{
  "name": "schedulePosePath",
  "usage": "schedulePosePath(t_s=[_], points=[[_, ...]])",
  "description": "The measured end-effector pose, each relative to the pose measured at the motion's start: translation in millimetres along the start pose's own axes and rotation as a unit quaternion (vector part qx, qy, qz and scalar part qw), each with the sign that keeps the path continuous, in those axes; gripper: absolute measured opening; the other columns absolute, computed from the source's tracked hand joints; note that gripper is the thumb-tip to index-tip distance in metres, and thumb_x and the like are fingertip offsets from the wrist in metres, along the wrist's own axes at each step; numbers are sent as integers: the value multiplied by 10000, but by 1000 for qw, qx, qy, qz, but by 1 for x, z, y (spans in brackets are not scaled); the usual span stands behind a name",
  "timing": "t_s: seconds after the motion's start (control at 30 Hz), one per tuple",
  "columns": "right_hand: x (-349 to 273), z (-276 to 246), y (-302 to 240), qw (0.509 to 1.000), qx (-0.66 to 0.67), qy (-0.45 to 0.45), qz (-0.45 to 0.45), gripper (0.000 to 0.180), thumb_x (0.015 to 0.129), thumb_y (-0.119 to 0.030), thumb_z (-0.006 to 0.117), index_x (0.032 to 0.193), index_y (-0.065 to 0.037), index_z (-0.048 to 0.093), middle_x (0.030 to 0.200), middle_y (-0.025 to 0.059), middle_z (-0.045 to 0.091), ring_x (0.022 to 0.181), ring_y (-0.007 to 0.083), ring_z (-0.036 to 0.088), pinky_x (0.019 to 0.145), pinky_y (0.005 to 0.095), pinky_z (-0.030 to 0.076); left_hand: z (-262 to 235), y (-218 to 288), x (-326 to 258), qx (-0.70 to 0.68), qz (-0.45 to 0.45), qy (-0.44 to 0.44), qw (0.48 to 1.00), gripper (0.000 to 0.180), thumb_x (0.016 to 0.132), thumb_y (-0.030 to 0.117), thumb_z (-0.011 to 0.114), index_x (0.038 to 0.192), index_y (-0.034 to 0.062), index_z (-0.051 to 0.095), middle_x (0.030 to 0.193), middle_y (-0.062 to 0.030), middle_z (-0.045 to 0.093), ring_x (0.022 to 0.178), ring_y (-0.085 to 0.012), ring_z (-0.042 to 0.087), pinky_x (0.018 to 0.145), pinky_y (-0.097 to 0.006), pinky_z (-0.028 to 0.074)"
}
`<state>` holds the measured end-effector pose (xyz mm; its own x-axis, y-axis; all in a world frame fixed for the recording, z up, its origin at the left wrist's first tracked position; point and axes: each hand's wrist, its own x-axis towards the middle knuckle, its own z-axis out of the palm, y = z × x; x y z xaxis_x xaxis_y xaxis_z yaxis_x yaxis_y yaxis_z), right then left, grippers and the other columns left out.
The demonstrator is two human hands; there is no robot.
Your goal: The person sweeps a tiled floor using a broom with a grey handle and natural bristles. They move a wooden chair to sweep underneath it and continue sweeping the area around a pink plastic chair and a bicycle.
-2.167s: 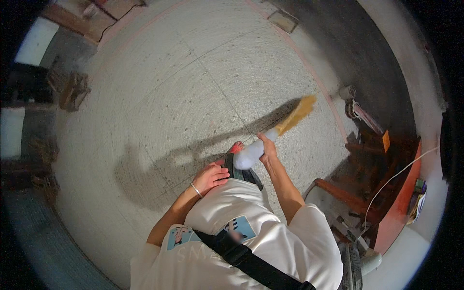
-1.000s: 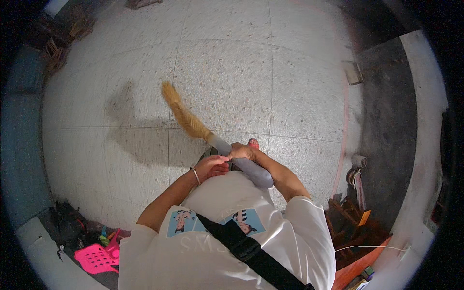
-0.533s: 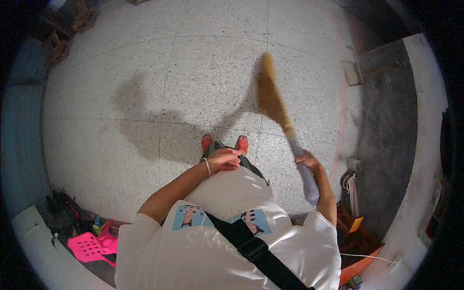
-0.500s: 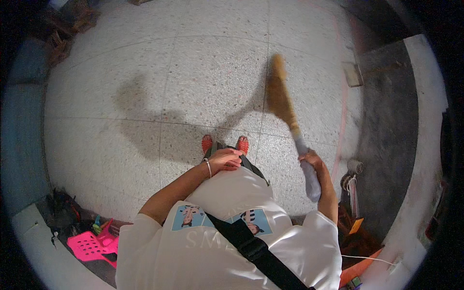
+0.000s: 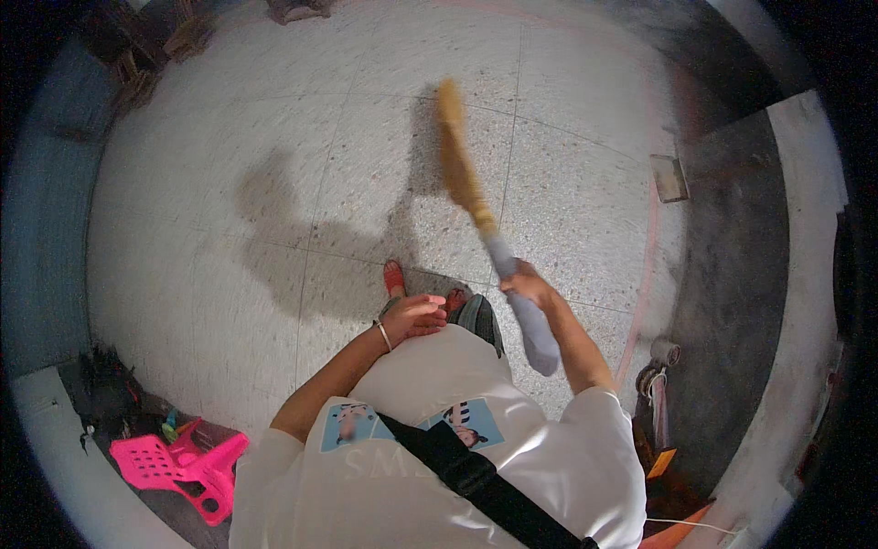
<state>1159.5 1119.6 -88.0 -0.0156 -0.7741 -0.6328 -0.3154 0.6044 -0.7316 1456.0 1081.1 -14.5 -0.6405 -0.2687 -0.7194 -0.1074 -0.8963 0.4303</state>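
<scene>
Broom [image 5: 476, 206] clamped in right hand [image 5: 523, 282], fingers wrapped round grey handle sleeve just below straw binding. Straw head fans up and away from the grip, tilted slightly left, tip out over speckled terrazzo floor [image 5: 274, 137]; whether bristles touch floor cannot tell. Grey handle end sticks out below and right of the grip, past right forearm, ending just beside white T-shirt [image 5: 439, 439]. Motion blur on straw.

Left hand [image 5: 413, 317] off the broom, well left and a bit below the grip, fingers loosely curled, resting against front of shirt at waist; holds nothing visible. Thin bracelet [image 5: 385, 336] on left wrist.

Red shoes [image 5: 394, 277] left of the grip, between both hands, partly hidden by body; second one peeks just beside left hand. Person's shadow [image 5: 302, 215] spreads left of broom head on floor.

Black strap [image 5: 476, 480] runs diagonally across shirt, far below the grip. Pink plastic stool [image 5: 178, 467] lies tipped far down-left of the grip, near dark bag [image 5: 105, 393]. Small grey block [image 5: 669, 177] up-right of the grip at edge of dark floor strip [image 5: 732, 274]. Orange tools [image 5: 660, 430] down-right of the grip, details too small to tell.
</scene>
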Motion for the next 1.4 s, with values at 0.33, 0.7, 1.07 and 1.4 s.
schedulePosePath(t_s=[0.33,0.7,1.07,1.4], points=[[96,89,-154,981,62,-183,8,484,574,-265,621,980,-17,534,857,82,570,761,170,524,635,312,429,-37,71,8,-4,11,8,1000,319,823,238,538,1092,68,505,916,-69,570,816,-155,583,739,-293,486],[41,-7,-61,967,210,55,131,389,650,-327,591,926,-60,531,693,49,508,570,165,479,537,274,397,-111,127,14,-5,-10,-16,1000,386,818,242,536,1147,53,464,948,-78,557,874,-175,566,757,-312,480],[109,-1,-84,952,271,127,60,455,625,-123,640,1028,1,468,722,104,579,599,194,565,548,324,477,-135,154,20,-49,-33,-5,998,359,812,232,535,1128,68,484,941,-80,556,860,-196,575,771,-327,481],[288,64,-220,994,1,-109,22,825,502,-267,658,1242,-21,386,1095,176,500,990,252,483,820,354,405,-145,181,55,-130,17,34,991,360,810,239,554,1114,62,474,906,-91,570,844,-207,582,726,-307,494]])
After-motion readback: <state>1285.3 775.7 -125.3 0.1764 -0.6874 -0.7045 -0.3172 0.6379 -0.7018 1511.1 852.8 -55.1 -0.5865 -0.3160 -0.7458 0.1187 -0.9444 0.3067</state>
